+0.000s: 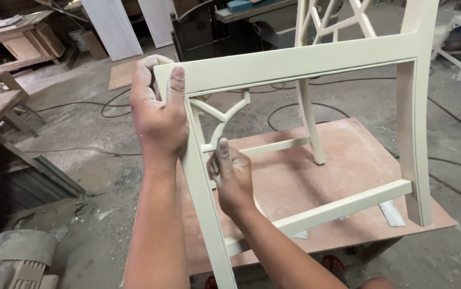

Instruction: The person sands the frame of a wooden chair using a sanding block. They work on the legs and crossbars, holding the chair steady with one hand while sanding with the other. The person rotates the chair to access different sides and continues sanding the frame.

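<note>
**Dusty board under a cream chair frame**

A reddish-brown tabletop (316,176) fills the lower middle of the frame, its surface smeared with pale dust. A cream-painted chair frame (305,64) stands on it, one leg planted near the centre and another close to the right edge. Small grey scraps (391,214) lie flat by that right leg. Around the board spreads a grey concrete floor (80,134), crossed by dark cables (107,104) in the upper left and right of the frame.
</note>
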